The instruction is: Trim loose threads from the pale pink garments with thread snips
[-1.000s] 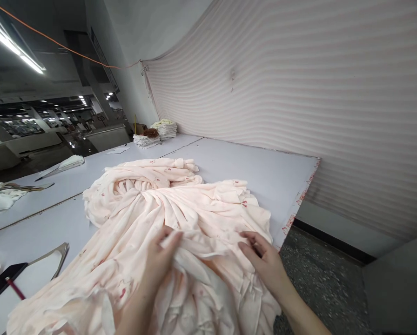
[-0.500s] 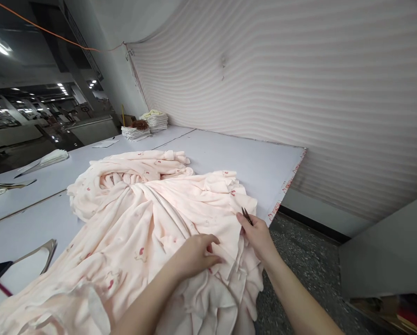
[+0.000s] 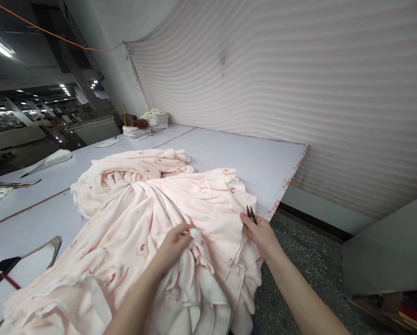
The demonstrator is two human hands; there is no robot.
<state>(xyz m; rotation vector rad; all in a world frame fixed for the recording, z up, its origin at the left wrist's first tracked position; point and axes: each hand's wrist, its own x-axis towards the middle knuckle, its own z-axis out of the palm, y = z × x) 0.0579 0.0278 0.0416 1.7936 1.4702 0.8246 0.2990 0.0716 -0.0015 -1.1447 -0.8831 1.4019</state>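
Note:
A big heap of pale pink fabric [image 3: 124, 223] with small red printed motifs spreads over the table and hangs past its near edge. My left hand [image 3: 173, 244] is closed on a gathered fold of it, and the fold is lifted a little. Dark thread snips [image 3: 251, 215] stick up out of my right hand [image 3: 262, 235], their two points apart. The right hand's fingers are at the fabric's right edge; whether they also pinch the cloth I cannot tell.
The fabric lies on a pale table [image 3: 225, 149] with red-printed tape along its right edge. Folded cloth stacks [image 3: 156, 121] stand at the far end. On the left lie a clipboard [image 3: 51, 251], a phone [image 3: 6, 270] and a red pen [image 3: 9, 280]. Speckled floor [image 3: 299, 260] is at right.
My left hand has moved left and closed on the fabric, drawing a fold leftward and up. The right hand with the snips has hardly moved.

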